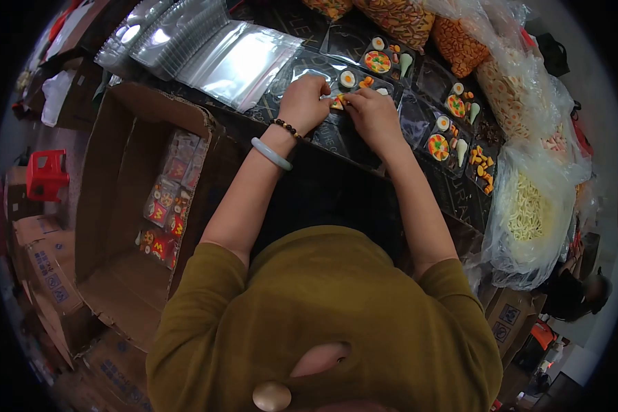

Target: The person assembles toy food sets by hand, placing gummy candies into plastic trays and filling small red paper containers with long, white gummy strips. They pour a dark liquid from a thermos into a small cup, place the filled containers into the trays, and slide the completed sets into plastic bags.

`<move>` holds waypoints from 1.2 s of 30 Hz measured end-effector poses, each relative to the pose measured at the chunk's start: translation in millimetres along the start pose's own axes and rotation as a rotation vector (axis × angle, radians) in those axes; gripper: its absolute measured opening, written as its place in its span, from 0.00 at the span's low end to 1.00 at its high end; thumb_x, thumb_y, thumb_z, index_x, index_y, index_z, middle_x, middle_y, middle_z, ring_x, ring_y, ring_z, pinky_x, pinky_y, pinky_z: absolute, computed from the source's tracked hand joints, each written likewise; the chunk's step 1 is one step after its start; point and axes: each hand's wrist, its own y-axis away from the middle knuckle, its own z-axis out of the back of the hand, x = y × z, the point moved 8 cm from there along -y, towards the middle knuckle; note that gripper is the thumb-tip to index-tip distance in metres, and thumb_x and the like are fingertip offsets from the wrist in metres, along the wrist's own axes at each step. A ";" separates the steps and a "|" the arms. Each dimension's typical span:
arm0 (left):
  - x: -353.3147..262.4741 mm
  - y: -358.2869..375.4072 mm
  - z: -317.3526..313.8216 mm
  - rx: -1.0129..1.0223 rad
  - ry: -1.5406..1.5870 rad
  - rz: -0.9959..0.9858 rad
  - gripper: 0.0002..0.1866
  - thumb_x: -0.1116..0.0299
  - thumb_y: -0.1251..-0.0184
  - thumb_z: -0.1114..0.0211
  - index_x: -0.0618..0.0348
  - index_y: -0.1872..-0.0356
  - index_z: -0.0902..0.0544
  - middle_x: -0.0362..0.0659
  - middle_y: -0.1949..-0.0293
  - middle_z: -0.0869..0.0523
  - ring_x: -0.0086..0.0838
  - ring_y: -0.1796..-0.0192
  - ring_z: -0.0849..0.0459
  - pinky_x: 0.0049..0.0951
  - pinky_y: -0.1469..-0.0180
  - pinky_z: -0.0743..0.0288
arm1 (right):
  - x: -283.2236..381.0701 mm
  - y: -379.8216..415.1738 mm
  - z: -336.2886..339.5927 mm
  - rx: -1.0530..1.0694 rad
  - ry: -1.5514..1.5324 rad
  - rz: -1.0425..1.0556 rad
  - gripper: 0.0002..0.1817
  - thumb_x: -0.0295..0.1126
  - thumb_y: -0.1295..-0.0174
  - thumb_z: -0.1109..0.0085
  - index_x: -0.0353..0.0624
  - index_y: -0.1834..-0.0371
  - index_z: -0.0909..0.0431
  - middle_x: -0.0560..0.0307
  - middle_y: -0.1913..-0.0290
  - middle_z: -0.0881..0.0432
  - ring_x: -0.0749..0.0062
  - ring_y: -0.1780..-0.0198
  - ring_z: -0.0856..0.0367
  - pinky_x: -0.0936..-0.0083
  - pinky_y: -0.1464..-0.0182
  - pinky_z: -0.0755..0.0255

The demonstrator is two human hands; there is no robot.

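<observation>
Both hands meet over a clear plastic tray near the middle of the dark table. My left hand (305, 103), with a beaded bracelet and a pale bangle at the wrist, has its fingers closed at a small toy pizza piece (337, 102). From the other side my right hand (373, 118) pinches the same colourful piece, its fingertips partly hiding it. Just beyond the fingers lie a toy fried egg (347, 78) and small orange pieces (367, 82). A white piece (382, 90) shows beside my right knuckles.
Clear bags (237, 58) lie at the back left, beside stacked clear trays (175, 41). Filled sets with pizza discs (438, 146) sit to the right. Bulk bags of toy pieces (527, 206) line the right edge. An open carton (110, 199) holding packed sets stands left.
</observation>
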 end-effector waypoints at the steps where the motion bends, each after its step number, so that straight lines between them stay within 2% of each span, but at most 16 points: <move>1: -0.3 -2.8 -0.9 0.022 -0.004 0.019 0.09 0.69 0.49 0.29 0.62 0.68 0.17 0.49 0.69 0.15 0.39 0.66 0.15 0.34 0.62 0.22 | 1.5 -1.9 -0.9 0.024 0.075 0.005 0.06 0.30 0.43 0.37 0.44 0.64 0.15 0.54 0.64 0.17 0.57 0.64 0.18 0.63 0.62 0.27; 3: -1.3 -6.7 -2.5 0.069 -0.014 0.063 0.08 0.68 0.47 0.30 0.62 0.70 0.17 0.51 0.72 0.15 0.42 0.66 0.15 0.36 0.62 0.22 | 1.2 -4.2 -6.7 0.068 0.178 -0.005 0.06 0.32 0.42 0.39 0.46 0.65 0.15 0.54 0.66 0.16 0.58 0.65 0.18 0.62 0.63 0.27; 9: -1.6 -11.9 -5.7 -0.059 -0.130 0.034 0.10 0.65 0.45 0.33 0.62 0.72 0.18 0.53 0.74 0.16 0.47 0.67 0.16 0.38 0.62 0.22 | -7.0 -11.2 -18.2 0.109 0.267 -0.100 0.09 0.37 0.41 0.40 0.44 0.71 0.18 0.52 0.73 0.17 0.57 0.68 0.17 0.61 0.63 0.28; 12: 1.9 -13.5 -4.0 -0.034 -0.034 0.022 0.11 0.64 0.46 0.32 0.63 0.72 0.18 0.53 0.73 0.16 0.46 0.66 0.15 0.38 0.61 0.22 | -6.1 -12.6 -14.7 0.115 0.252 -0.114 0.09 0.37 0.41 0.40 0.43 0.72 0.18 0.51 0.73 0.17 0.56 0.68 0.17 0.60 0.62 0.29; 15: 3.5 -13.0 -1.6 0.040 0.041 0.104 0.13 0.62 0.49 0.29 0.63 0.71 0.18 0.53 0.72 0.15 0.45 0.65 0.15 0.38 0.60 0.21 | -4.3 -10.9 -12.2 0.138 0.229 -0.119 0.09 0.36 0.41 0.42 0.43 0.72 0.18 0.51 0.73 0.17 0.56 0.67 0.17 0.61 0.61 0.30; 17: 1.6 -13.0 -2.1 0.047 -0.010 0.076 0.14 0.62 0.51 0.27 0.63 0.70 0.18 0.53 0.71 0.15 0.45 0.64 0.15 0.37 0.60 0.21 | -2.7 -9.4 -10.7 0.105 0.210 -0.079 0.10 0.35 0.40 0.44 0.43 0.74 0.18 0.51 0.75 0.17 0.56 0.68 0.17 0.62 0.62 0.32; 21: -1.9 -14.4 -6.1 0.041 -0.095 0.032 0.16 0.62 0.52 0.26 0.63 0.69 0.18 0.53 0.69 0.15 0.45 0.63 0.15 0.37 0.59 0.21 | -4.9 -8.4 -8.0 0.148 0.186 -0.118 0.08 0.35 0.40 0.41 0.43 0.69 0.17 0.51 0.71 0.16 0.56 0.64 0.17 0.61 0.59 0.30; 24: -0.1 -16.4 -8.3 0.016 -0.101 0.026 0.14 0.65 0.52 0.25 0.62 0.69 0.18 0.53 0.69 0.15 0.45 0.63 0.15 0.37 0.59 0.21 | -6.6 -7.9 -9.6 0.131 0.192 -0.109 0.08 0.35 0.40 0.42 0.44 0.70 0.18 0.52 0.71 0.16 0.56 0.65 0.18 0.61 0.59 0.30; 27: -3.6 -15.0 -4.4 -0.027 -0.001 0.020 0.09 0.70 0.52 0.30 0.62 0.70 0.18 0.53 0.69 0.15 0.47 0.61 0.16 0.40 0.56 0.22 | -8.0 -9.2 -12.8 0.129 0.227 -0.104 0.07 0.35 0.40 0.42 0.45 0.70 0.18 0.52 0.72 0.17 0.56 0.67 0.18 0.61 0.60 0.30; 30: -3.6 -15.0 -10.2 0.053 0.045 0.046 0.07 0.72 0.50 0.32 0.61 0.68 0.16 0.52 0.68 0.14 0.46 0.62 0.15 0.39 0.56 0.21 | -6.9 -10.5 -11.8 0.092 0.248 -0.085 0.07 0.35 0.40 0.42 0.45 0.71 0.19 0.53 0.73 0.17 0.57 0.68 0.18 0.61 0.61 0.31; 36: -10.4 -14.5 -7.7 0.046 0.055 -0.001 0.06 0.73 0.48 0.33 0.61 0.68 0.14 0.52 0.68 0.15 0.46 0.62 0.16 0.39 0.57 0.22 | -5.0 -8.3 -8.8 0.018 0.251 -0.035 0.05 0.34 0.41 0.41 0.47 0.69 0.18 0.57 0.72 0.19 0.61 0.66 0.18 0.64 0.60 0.32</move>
